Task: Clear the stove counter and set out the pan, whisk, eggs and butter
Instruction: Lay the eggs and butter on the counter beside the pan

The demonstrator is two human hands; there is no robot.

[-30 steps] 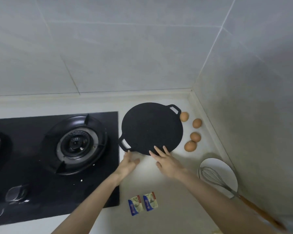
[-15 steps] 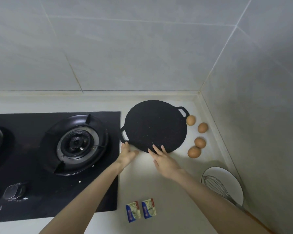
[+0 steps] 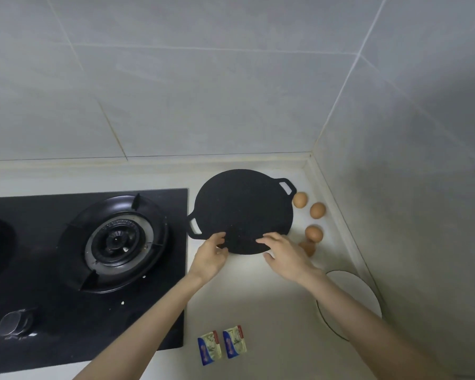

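Black flat pan (image 3: 243, 211), round, two loop handles. It lies on the pale tabletop (image 3: 258, 303) between the stove (image 3: 52, 311) and a loose group of eggs (image 3: 317, 210), and its left handle reaches the edge of the stove glass.

Hazards, as judged:
- Four eggs, unboxed, lie just beside the pan's right rim. A shove or swing to the right would set them rolling, and the nearest is half hidden behind the right wrist, where a sleeve-side brush is likely.
- Both holds sit on the near rim only, so if the pan is lifted its far side would droop and could slip from the fingers.
- A slide to the left would scrape the handle over the stove glass toward the burner (image 3: 118, 241).

Pose:
- Left hand (image 3: 211, 255): forearm rising from the lower left, fingers bent over the near-left rim, thumb at the edge — reads as a pinch on the pan.
- Right hand (image 3: 285, 255): forearm from the lower right, fingers curved onto the near-right rim, thumb spread just below it — likewise a pinch. Whether the thumb is under the metal cannot be told.

Also present: two butter packets (image 3: 234, 342) near the front, and a white plate (image 3: 368, 292) partly behind the right forearm. The whisk is not visible.
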